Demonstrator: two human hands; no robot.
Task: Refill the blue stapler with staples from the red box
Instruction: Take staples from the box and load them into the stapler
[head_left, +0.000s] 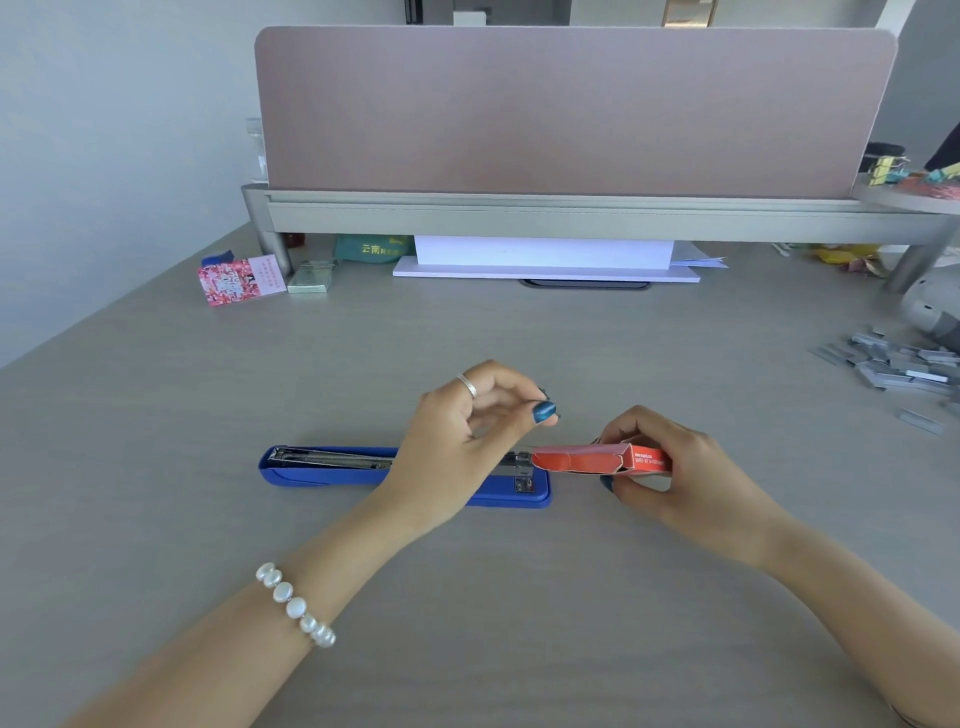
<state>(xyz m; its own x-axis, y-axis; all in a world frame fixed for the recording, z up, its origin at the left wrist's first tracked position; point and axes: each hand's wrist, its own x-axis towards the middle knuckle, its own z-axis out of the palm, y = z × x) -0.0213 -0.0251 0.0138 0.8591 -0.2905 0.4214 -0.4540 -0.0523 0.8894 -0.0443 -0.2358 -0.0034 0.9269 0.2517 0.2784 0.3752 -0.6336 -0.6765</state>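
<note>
The blue stapler lies flat on the grey desk, opened out, with its metal staple channel showing along the top. My left hand hovers over the stapler's middle, thumb and forefinger pinched together; I cannot tell whether anything is between them. My right hand holds the small red box just right of the stapler, with the box's open flap end pointing left toward the stapler's right end.
A pile of loose staple strips lies at the right edge of the desk. A pink card box and a small metal tin sit at the back left. A pink partition on a grey shelf closes the back.
</note>
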